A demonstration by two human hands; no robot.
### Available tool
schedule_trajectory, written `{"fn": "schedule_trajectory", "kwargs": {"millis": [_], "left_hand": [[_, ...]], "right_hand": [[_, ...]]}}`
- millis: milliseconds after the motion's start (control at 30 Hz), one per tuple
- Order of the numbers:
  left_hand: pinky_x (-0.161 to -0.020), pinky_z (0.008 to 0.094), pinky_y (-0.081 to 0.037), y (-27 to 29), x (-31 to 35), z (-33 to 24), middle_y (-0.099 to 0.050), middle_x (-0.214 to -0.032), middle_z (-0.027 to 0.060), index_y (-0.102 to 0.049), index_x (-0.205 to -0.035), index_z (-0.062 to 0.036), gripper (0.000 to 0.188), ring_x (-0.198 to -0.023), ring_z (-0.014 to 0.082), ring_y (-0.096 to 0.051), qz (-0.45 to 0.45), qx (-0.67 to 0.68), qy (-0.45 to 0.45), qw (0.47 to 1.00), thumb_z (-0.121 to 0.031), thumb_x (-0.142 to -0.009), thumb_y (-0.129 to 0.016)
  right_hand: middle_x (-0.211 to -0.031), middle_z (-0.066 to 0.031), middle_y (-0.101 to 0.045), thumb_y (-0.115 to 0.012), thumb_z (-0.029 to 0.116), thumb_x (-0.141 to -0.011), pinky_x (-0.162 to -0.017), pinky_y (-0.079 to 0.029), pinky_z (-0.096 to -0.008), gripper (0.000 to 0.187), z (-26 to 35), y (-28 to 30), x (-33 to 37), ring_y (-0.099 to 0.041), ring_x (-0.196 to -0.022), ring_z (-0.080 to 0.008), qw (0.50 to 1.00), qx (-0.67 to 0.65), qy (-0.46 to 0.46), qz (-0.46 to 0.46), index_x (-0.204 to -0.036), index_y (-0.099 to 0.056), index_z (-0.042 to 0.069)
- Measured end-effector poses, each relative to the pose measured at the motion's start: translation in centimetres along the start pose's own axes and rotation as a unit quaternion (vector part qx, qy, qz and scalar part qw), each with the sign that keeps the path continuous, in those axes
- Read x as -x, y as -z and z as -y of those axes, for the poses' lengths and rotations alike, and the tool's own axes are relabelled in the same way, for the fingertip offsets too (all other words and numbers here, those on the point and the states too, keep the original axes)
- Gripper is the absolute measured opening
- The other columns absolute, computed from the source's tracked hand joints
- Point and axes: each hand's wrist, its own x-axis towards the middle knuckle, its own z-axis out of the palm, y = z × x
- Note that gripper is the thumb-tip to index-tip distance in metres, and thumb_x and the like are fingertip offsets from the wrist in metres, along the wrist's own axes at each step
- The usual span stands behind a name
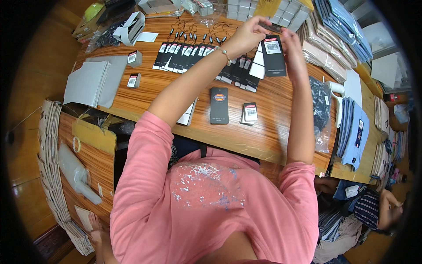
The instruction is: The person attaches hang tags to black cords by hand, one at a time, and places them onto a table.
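Over the far right part of the table, my hands come close together around a black hang tag (275, 66) with a white barcode sticker. My right hand (293, 50) grips the tag at its upper right edge. Just left of it, my left hand (254, 31) is closed in a pinch; a thin cord may be in it, too fine to make out. Under my left wrist a row of black hang tags (176, 57) with black cords lies fanned out. Nearer me are a single black tag (219, 110) and a small stack of barcode stickers (249, 113).
Two small sticker stacks (134, 80) and white sheets (86, 83) lie at the left. Folded garments (325, 48) are piled at the far right, near white boxes (292, 15). A bag of black cords (319, 103) and a white tagging tool (337, 94) lie at the right edge.
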Motion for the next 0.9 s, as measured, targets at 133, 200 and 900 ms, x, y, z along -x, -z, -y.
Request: {"fn": "schedule_trajectory", "kwargs": {"millis": [133,200,900], "left_hand": [[-0.066,0.0194,-0.044,0.1,-1.3,2.5,-0.058,-0.098,0.0059,-0.054,-0.111,-0.0045,0.032,-0.075,0.0050,-0.052,0.053,0.044,0.097,0.993,-0.001,-0.082,-0.042],[-0.076,0.0225,-0.044,-0.1,-1.7,2.8,-0.057,-0.102,0.0062,-0.055,-0.111,-0.0018,0.030,-0.083,0.0090,-0.054,0.058,0.126,0.174,0.975,-0.006,-0.084,-0.042],[-0.087,0.0317,-0.044,-2.8,-3.4,5.1,-0.051,-0.108,0.0087,-0.047,-0.117,0.0002,0.036,-0.100,0.0162,-0.052,0.103,0.275,0.198,0.935,-0.016,-0.085,-0.054]], "right_hand": [[-0.081,-0.0054,-0.055,-0.056,-0.001,-0.079,-0.062,-0.044,-0.0212,0.050,-1.7,-0.1,0.5,-0.054,-0.073,-0.0108,0.995,0.047,0.068,0.052,-0.124,-0.037,0.007],[-0.086,-0.0073,-0.057,-0.057,-0.003,-0.077,-0.066,-0.045,-0.0218,0.054,-2.0,0.6,0.5,-0.056,-0.079,-0.0120,0.995,0.053,0.038,0.075,-0.126,-0.036,0.007],[-0.090,-0.0013,-0.059,-0.053,0.003,-0.082,-0.059,-0.041,-0.0179,0.023,-7.1,4.3,0.7,-0.053,-0.073,-0.0054,0.991,-0.127,-0.040,0.021,-0.104,-0.047,0.007]]}}
